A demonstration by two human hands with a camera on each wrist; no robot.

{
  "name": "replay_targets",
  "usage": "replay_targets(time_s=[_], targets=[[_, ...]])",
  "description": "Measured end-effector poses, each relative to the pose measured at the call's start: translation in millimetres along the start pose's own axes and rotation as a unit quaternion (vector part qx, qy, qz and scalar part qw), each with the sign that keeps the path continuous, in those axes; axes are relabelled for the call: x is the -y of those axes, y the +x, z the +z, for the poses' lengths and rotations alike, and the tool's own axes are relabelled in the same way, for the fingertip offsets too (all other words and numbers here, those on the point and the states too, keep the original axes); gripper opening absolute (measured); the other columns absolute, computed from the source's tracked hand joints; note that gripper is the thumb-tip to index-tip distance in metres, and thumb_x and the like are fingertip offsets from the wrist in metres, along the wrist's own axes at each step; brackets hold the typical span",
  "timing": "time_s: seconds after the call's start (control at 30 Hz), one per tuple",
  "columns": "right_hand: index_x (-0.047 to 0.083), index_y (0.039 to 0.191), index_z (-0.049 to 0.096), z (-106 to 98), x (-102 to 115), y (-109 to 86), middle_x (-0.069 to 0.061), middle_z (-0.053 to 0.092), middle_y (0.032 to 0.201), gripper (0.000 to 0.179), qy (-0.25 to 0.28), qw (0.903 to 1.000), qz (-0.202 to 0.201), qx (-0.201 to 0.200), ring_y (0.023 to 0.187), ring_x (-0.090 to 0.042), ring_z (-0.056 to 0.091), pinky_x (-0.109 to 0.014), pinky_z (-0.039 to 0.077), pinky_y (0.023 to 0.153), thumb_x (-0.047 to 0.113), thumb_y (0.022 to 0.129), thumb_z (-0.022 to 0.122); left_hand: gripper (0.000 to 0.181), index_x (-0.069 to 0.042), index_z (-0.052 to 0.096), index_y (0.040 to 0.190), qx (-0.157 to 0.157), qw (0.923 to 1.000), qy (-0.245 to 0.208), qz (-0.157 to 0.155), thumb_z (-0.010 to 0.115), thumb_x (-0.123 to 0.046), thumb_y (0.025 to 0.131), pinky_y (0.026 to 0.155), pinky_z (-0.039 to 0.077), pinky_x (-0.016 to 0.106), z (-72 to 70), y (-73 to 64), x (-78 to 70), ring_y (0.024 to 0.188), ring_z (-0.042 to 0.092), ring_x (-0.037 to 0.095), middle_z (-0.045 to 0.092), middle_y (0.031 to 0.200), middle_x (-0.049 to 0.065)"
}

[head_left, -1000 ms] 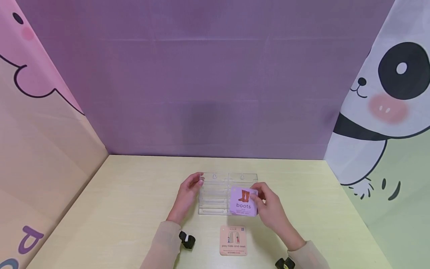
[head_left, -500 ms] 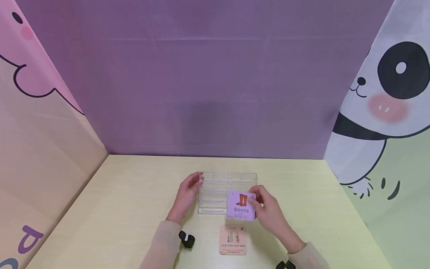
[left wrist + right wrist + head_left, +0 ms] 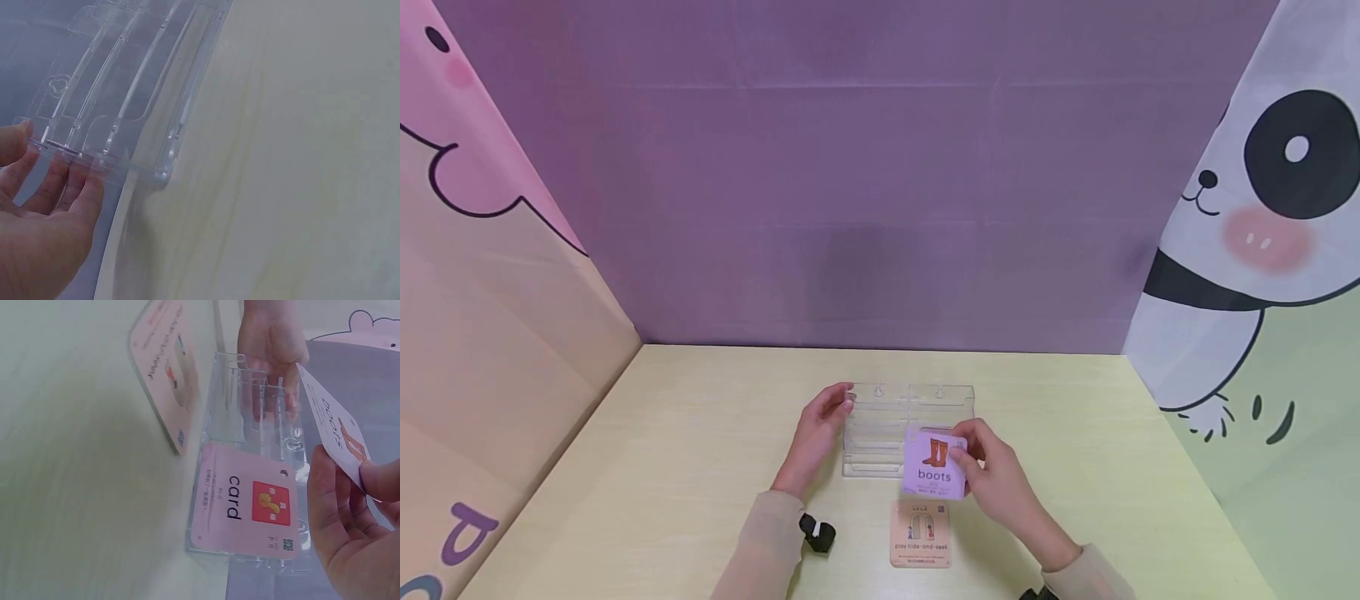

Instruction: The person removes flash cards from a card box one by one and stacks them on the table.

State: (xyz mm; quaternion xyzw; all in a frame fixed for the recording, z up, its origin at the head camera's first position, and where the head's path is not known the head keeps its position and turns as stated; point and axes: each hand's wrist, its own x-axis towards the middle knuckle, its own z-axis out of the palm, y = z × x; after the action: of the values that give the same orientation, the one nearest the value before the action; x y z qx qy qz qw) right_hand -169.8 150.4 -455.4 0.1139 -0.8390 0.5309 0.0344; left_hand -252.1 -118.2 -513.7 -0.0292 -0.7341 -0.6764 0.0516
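Observation:
A clear plastic card rack point(image 3: 875, 429) with tiered pockets stands on the table, its left side gripped between the thumb and fingers of my left hand point(image 3: 814, 433). My right hand point(image 3: 1003, 475) pinches the right edge of a purple flashcard point(image 3: 932, 485) printed "boots", held in front of the rack's lower right. In the right wrist view, a pink flashcard point(image 3: 247, 503) reading "card" sits in the rack; the boots card hides it from the head view. Another pink flashcard point(image 3: 920, 537), "play hide-and-seek", lies on the table nearer me.
The pale wooden table point(image 3: 715, 450) is bounded by a purple back wall point(image 3: 880, 208) and printed side panels point(image 3: 1255, 208). Black wrist cameras point(image 3: 818, 533) are strapped to both wrists.
My right hand has drawn the boots card down and slightly left, toward me and off the rack's lower right front. The left hand and rack stay in place.

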Motion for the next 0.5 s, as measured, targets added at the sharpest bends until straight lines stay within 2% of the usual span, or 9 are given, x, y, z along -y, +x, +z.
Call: replay_targets(time_s=[0.17,0.33,0.5], targets=[[0.006,0.112,0.059,3.3,-1.4,-3.8,-0.006,0.059,0.084,0.019,-0.001,0.9998,0.008,0.017,0.073,-0.019,0.059,-0.032,0.056,0.052,-0.006,0.098,0.06,0.036,-0.006,0.059,0.139,0.0,1.0,-0.005,-0.005,0.059,-0.011,0.103,0.111,0.039,0.044,0.0,-0.5,0.2,0.126,0.054,0.029,0.062,0.133,0.015],[0.006,0.111,0.058,5.2,-2.0,-7.4,-0.006,0.059,0.084,0.018,-0.001,0.9996,-0.005,0.026,0.075,-0.02,0.059,-0.034,0.056,0.051,-0.006,0.098,0.06,0.037,-0.005,0.058,0.14,0.001,1.0,-0.005,-0.004,0.059,-0.011,0.103,0.112,0.038,0.045,0.1,0.1,0.4,0.127,0.054,0.029,0.061,0.134,0.016],[0.006,0.111,0.058,7.2,-4.7,-8.4,-0.006,0.061,0.087,0.018,-0.004,0.9993,-0.001,0.036,0.077,-0.022,0.06,-0.031,0.056,0.052,-0.007,0.098,0.059,0.037,-0.004,0.058,0.14,-0.001,1.0,0.004,-0.003,0.059,-0.011,0.103,0.112,0.039,0.044,0.4,1.2,0.5,0.125,0.055,0.028,0.062,0.132,0.014]])
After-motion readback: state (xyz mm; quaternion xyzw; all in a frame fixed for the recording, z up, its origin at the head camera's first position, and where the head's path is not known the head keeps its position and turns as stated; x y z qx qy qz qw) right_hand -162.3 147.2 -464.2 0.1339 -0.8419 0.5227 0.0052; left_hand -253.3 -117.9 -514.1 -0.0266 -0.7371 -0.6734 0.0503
